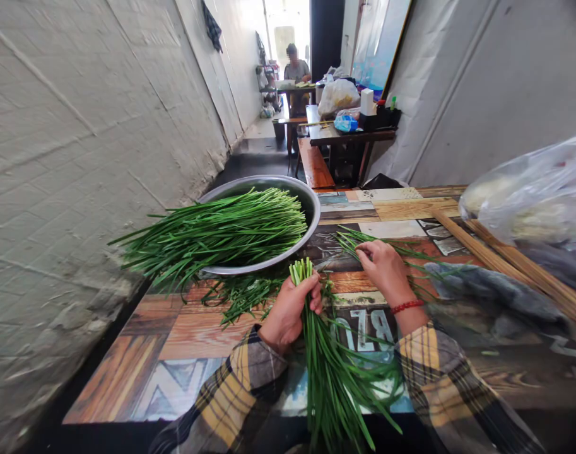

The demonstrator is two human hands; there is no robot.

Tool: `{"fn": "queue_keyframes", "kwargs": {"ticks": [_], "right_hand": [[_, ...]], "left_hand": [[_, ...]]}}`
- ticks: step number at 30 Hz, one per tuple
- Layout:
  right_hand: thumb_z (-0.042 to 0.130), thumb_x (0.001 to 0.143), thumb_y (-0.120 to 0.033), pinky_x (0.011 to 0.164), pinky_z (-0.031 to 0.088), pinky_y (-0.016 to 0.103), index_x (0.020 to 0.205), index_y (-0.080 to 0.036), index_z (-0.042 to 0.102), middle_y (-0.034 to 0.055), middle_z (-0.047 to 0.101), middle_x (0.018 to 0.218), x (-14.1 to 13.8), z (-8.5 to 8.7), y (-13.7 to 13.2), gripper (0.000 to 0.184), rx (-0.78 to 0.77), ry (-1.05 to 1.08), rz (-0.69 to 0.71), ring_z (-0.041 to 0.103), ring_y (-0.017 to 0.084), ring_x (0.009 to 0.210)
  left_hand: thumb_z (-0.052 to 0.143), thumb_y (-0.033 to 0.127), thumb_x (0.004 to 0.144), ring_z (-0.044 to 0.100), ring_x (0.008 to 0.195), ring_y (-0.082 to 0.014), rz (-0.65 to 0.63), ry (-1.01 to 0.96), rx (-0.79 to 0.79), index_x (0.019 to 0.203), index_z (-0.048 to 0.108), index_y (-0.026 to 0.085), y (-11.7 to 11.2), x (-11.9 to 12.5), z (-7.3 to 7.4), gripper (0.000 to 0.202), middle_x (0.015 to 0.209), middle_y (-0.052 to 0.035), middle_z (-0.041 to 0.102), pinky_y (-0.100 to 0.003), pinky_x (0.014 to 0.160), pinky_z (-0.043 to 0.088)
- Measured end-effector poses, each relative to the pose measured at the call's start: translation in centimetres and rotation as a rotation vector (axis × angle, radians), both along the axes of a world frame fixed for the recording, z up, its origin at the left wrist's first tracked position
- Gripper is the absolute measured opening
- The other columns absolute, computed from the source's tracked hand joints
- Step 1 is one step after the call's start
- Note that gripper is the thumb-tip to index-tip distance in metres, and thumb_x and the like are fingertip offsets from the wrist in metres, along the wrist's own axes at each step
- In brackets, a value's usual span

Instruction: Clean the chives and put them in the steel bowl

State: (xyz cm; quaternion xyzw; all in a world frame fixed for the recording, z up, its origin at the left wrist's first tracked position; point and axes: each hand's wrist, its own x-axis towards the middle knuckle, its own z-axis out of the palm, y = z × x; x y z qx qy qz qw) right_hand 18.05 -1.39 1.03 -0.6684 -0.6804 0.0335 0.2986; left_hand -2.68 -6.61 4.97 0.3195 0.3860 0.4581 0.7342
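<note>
White brick-patterned wall (84, 157): no writing legible.
Counter (207, 340): wood-collage print; near its left corner, a large pale letter (174, 384) resembling an N.
Metal bowl (311, 208): no marking readable; contains a heap of garlic chives (231, 230), pale cut ends rightward, leaves overhanging the left rim.
Chive trimmings (250, 296): scattered on the counter just below the bowl.
Left hand (292, 306): fingers wrapped round a bunch of garlic chives (332, 372), held near the pale ends, leaves hanging toward the counter's near edge.
Person (297, 68): seated at a far table.
Blue packet (347, 121): on a background table; lettering too small to read.
Printed letters (363, 329): a Z legible, its neighbours unclear and partly covered by leaves.
Loose chives (349, 238): lying beside the right hand (385, 268), whose fingers are curled, thumb near fingertips; whether it grips a stalk cannot be told.
Red bracelet (407, 306): on the right wrist.
Grey cloth (486, 293): crumpled.
Wooden strips (481, 249): beside the cloth, unmarked where visible.
Clear plastic bag (538, 202): pale contents, unidentifiable.
</note>
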Motion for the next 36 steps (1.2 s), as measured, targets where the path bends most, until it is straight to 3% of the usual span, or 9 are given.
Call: {"fn": "queue_keyframes", "kwargs": {"ticks": [3, 6, 10, 16, 24, 30, 36], "right_hand": [[0.053, 0.088, -0.030, 0.075, 0.039, 0.032, 0.096, -0.022, 0.070, 0.0082, 0.067, 0.093, -0.3, 0.3, -0.5, 0.021, -0.065, -0.215, -0.069, 0.057, 0.023, 0.089], [0.056, 0.087, -0.030, 0.072, 0.037, 0.032, 0.096, -0.024, 0.070, 0.0068, 0.066, 0.093, -0.3, 0.4, -0.6, 0.018, -0.097, -0.290, -0.096, 0.055, 0.023, 0.089], [0.055, 0.087, -0.026, 0.071, 0.035, 0.031, 0.088, -0.025, 0.070, 0.0052, 0.066, 0.091, -0.2, 0.5, -0.6, 0.015, -0.099, -0.296, -0.089, 0.054, 0.022, 0.089], [0.052, 0.089, -0.025, 0.075, 0.035, 0.030, 0.091, -0.023, 0.069, 0.0054, 0.066, 0.094, -0.4, 0.5, -0.5, 0.017, -0.053, -0.250, -0.037, 0.054, 0.020, 0.091], [0.055, 0.086, -0.027, 0.072, 0.034, 0.031, 0.088, -0.023, 0.068, 0.0053, 0.065, 0.090, -0.5, 0.3, -0.6, 0.013, -0.100, -0.293, -0.022, 0.053, 0.022, 0.088], [0.053, 0.088, -0.027, 0.074, 0.035, 0.032, 0.105, -0.024, 0.067, 0.0065, 0.064, 0.097, -0.7, -0.4, -0.2, 0.022, -0.007, -0.225, 0.019, 0.052, 0.022, 0.090], [0.054, 0.088, -0.028, 0.075, 0.033, 0.032, 0.085, -0.023, 0.071, 0.0059, 0.065, 0.091, -1.7, -0.5, 0.0, 0.018, 0.011, -0.244, 0.036, 0.051, 0.021, 0.089]], "left_hand": [[0.070, 0.032, 0.074, 0.034, 0.040, -0.0038, -0.001, 0.021, 0.024, 0.076, 0.044, 0.018, 0.0, 0.0, -0.3, 0.029, 0.053, 0.0098, 0.038, -0.017, 0.039, 0.031], [0.069, 0.034, 0.076, 0.035, 0.040, -0.0041, -0.012, 0.037, 0.036, 0.076, 0.043, 0.019, 0.1, 0.0, -0.5, 0.030, 0.053, 0.0095, 0.038, -0.018, 0.040, 0.031], [0.067, 0.034, 0.077, 0.035, 0.040, -0.0043, -0.012, 0.046, 0.041, 0.074, 0.042, 0.019, 0.0, -0.1, -0.8, 0.030, 0.053, 0.0091, 0.039, -0.018, 0.040, 0.032], [0.067, 0.035, 0.077, 0.036, 0.040, -0.0041, -0.018, 0.051, 0.036, 0.071, 0.040, 0.019, 0.1, -0.1, -0.9, 0.032, 0.053, 0.0087, 0.039, -0.018, 0.040, 0.031], [0.071, 0.037, 0.072, 0.036, 0.040, -0.0039, -0.002, 0.046, 0.005, 0.075, 0.043, 0.019, 0.0, -0.1, -0.7, 0.034, 0.053, 0.0092, 0.040, -0.018, 0.040, 0.031], [0.073, 0.037, 0.071, 0.036, 0.039, -0.0037, 0.007, 0.034, -0.004, 0.073, 0.043, 0.018, 0.0, 0.0, -0.5, 0.035, 0.053, 0.0094, 0.039, -0.018, 0.040, 0.031], [0.072, 0.035, 0.072, 0.036, 0.039, -0.0039, 0.013, 0.026, -0.008, 0.074, 0.043, 0.019, 0.0, 0.0, -0.7, 0.033, 0.053, 0.0095, 0.040, -0.018, 0.040, 0.031]]}}
